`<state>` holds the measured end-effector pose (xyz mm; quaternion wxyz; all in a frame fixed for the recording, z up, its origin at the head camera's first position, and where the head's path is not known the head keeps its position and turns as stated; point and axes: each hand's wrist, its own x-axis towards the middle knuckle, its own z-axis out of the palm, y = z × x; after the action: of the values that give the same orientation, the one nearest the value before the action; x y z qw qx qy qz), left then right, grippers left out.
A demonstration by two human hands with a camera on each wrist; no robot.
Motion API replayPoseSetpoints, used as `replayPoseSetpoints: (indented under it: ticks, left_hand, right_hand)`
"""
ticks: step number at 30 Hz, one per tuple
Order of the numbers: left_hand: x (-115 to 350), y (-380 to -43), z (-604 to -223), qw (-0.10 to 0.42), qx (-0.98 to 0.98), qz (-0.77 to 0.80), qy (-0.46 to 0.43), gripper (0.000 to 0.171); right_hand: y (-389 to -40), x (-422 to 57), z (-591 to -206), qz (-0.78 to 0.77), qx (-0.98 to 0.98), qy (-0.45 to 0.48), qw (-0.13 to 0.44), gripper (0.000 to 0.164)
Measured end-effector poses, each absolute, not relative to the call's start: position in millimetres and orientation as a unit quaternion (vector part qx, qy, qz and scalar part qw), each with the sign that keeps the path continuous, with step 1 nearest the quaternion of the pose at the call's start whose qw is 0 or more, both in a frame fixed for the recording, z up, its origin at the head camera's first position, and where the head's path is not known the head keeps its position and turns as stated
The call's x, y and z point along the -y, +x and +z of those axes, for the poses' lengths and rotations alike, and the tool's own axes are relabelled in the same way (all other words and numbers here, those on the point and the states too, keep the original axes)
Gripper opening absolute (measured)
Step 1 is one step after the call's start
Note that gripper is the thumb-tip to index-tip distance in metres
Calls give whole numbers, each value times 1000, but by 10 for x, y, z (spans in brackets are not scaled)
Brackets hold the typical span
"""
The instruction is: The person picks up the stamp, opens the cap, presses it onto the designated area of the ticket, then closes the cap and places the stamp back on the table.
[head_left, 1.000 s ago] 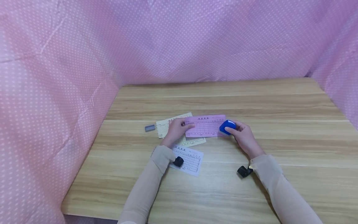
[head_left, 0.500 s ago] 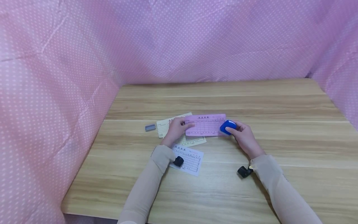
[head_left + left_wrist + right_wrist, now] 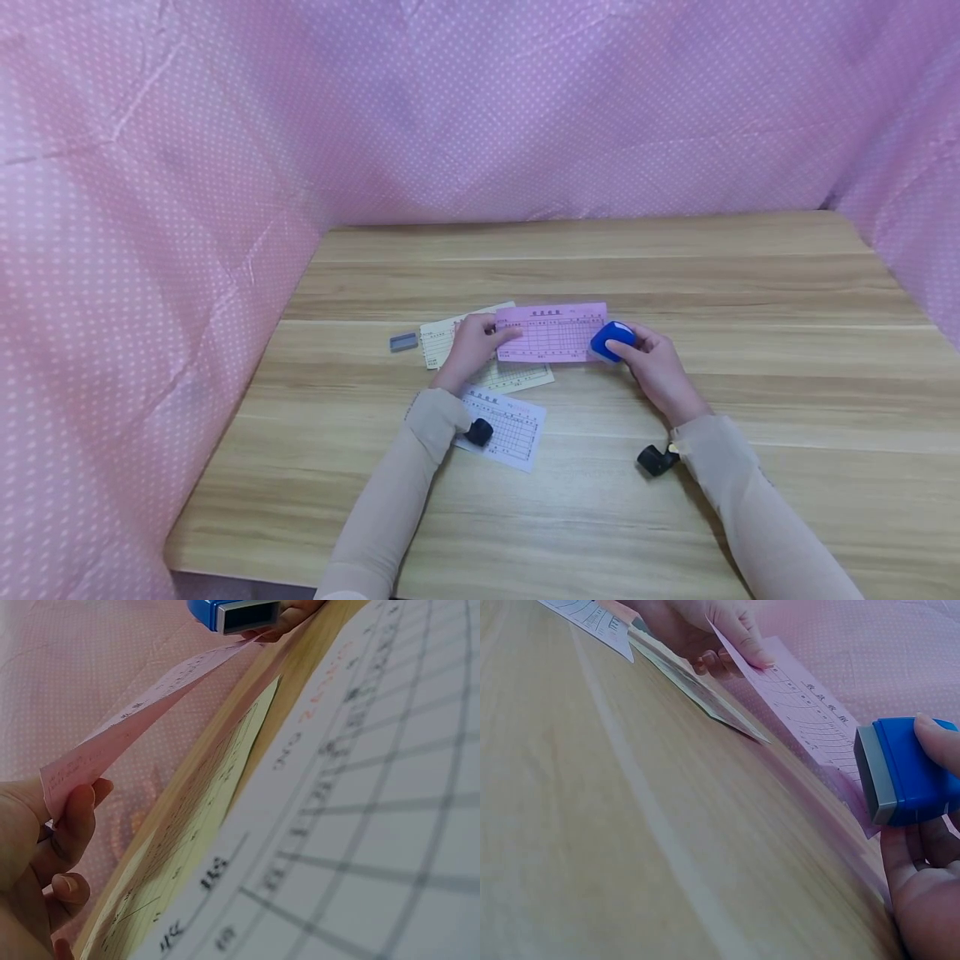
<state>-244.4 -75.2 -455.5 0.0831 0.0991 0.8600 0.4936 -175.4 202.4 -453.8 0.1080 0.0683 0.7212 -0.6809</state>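
Observation:
My left hand (image 3: 471, 343) pinches the left end of a pink receipt slip (image 3: 551, 335), thumb on the printed face and fingers behind. The slip is held up off the table, its back showing in the left wrist view. A blue stamp (image 3: 915, 769) with a grey base is gripped between the thumb and fingers of my right hand (image 3: 663, 371). In the head view the stamp overlaps the slip's right end, which runs behind it to my right fingertips. Beneath my left hand lie pale yellow slips (image 3: 517, 382), partly covered by hand and pink paper.
A white slip (image 3: 513, 429) lies nearer on the wooden table (image 3: 600, 533), partly under my left wrist. Left of the yellow slips sits a small grey rectangular piece (image 3: 403, 342). Pink dotted cloth (image 3: 525, 108) hangs behind the table and at its sides.
The pink slip has risen very slightly and appears a little brighter. Both hands keep their grip, with the stamp almost where it was.

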Motion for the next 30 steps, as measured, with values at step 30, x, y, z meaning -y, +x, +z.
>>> replayPoseSetpoints:
  ticks: [30]
  left_hand:
    - [865,-2471,-4375,140,-799,584,14,26]
  right_hand:
    - [-1765,-2075,-4508,-846,-518,76,104,27]
